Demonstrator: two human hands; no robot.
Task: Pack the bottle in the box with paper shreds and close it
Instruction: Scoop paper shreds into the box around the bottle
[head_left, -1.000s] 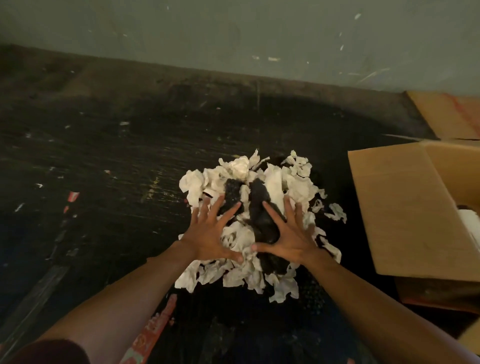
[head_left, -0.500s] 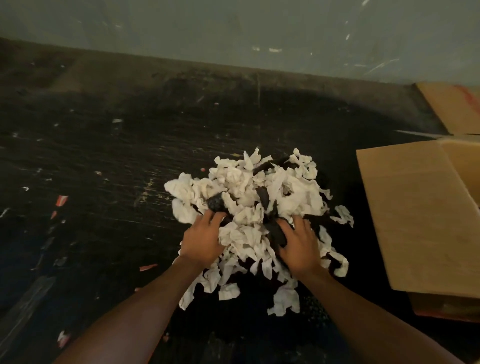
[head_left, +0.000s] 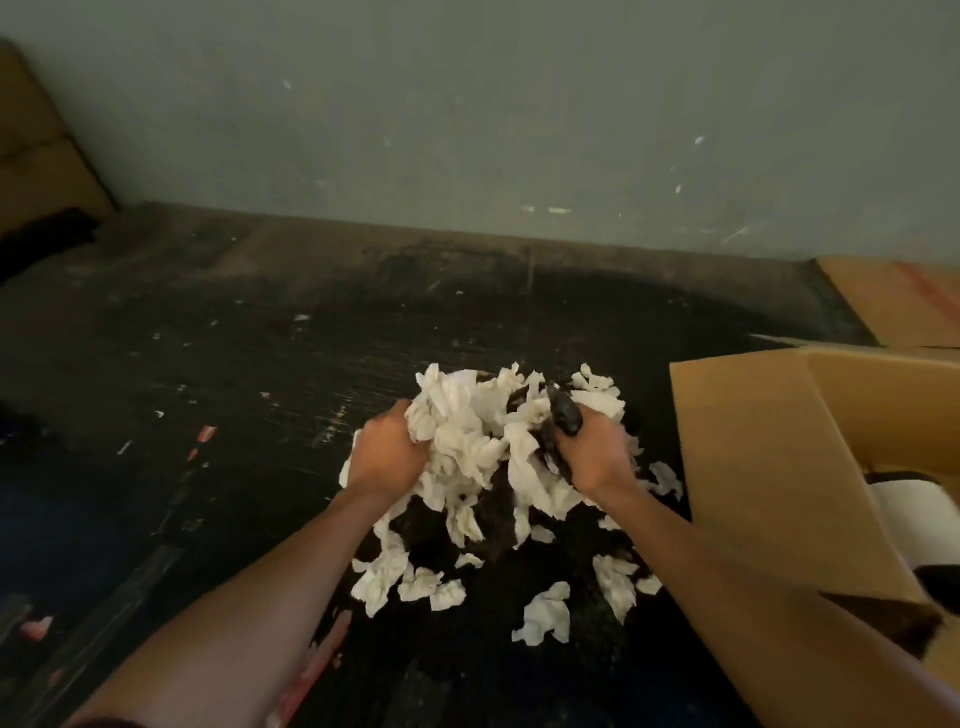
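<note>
A bundle of white and dark paper shreds (head_left: 483, 431) is lifted off the dark floor between both hands. My left hand (head_left: 382, 457) grips its left side, and my right hand (head_left: 597, 457) grips its right side, with a dark shred sticking up above the fingers. Loose white shreds (head_left: 545, 613) lie scattered on the floor below. The open cardboard box (head_left: 769, 467) stands to the right, its near flap up. Something white and rounded (head_left: 914, 519) shows inside it; I cannot tell whether it is the bottle.
A grey wall (head_left: 467, 130) rises behind the dark scuffed floor (head_left: 208, 389). Flat cardboard (head_left: 898, 301) lies at the back right, and a brown padded object (head_left: 36, 166) sits at the far left. Small red scraps (head_left: 205, 434) dot the floor.
Both hands went from pressing flat on the pile to closing around it, then lifted the bundle off the floor and toward the box. Several shreds fell out below.
</note>
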